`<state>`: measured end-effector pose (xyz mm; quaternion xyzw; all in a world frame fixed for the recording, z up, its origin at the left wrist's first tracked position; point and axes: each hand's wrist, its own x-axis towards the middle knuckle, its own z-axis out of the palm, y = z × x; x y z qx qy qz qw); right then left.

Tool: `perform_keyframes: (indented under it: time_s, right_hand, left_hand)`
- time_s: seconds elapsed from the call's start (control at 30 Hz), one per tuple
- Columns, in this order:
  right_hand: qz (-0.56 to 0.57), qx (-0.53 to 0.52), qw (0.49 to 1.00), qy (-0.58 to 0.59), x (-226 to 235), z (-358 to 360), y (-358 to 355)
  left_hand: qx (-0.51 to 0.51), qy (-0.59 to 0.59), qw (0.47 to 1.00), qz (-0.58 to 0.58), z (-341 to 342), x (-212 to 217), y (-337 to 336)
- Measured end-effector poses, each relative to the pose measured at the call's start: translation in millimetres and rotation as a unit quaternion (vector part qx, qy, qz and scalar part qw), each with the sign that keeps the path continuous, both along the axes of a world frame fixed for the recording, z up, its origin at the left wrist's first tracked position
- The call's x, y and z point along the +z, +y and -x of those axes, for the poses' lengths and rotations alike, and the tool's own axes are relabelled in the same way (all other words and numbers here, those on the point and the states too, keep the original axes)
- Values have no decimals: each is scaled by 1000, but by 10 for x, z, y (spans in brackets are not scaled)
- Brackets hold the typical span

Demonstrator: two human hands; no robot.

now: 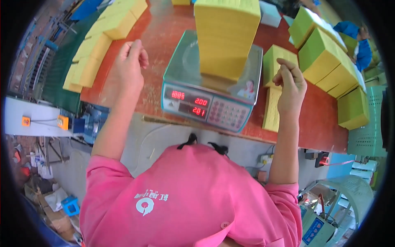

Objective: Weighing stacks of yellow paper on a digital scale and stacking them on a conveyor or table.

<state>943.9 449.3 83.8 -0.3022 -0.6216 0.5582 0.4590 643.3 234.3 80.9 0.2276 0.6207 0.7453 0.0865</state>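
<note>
A tall stack of yellow paper sheets (225, 35) stands on the steel pan of a digital weighing scale (181, 72) with red lit digits on its front panel. My left hand (130, 66) hovers over the red table left of the scale, fingers loosely curled, holding nothing. My right hand (290, 84) is raised right of the scale, fingers bent with nothing in them, above a smaller yellow paper stack (272, 109).
The red table (317, 119) carries yellow stacks (103, 41) along its left edge and yellow-green stacks (329, 66) at the right. A person in blue (358, 45) works at the far right. A green plastic basket (368, 136) and machines stand lower right.
</note>
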Motion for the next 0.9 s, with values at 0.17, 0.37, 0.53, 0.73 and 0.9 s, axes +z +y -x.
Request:
perform_keyframes:
  time_s: [0.17,0.37,0.53,0.73,0.9]
  right_hand:
    - [37,42,998,21,-200,-25,-60]
    - [44,88,995,-9,-212,29,-49]
    - [37,102,994,-23,-224,248,145]
    - [52,85,995,32,-323,902,694]
    - [182,141,971,66,-586,1563,992]
  left_hand:
    - [22,-5,1000,-5,-130,-32,-248]
    - [25,-36,999,-23,-344,7,-316]
    - [1,-20,1000,18,-269,62,-279]
    - [-194,-55,976,81,272,635,359]
    - [-365,-39,914,173,390,1066,1159]
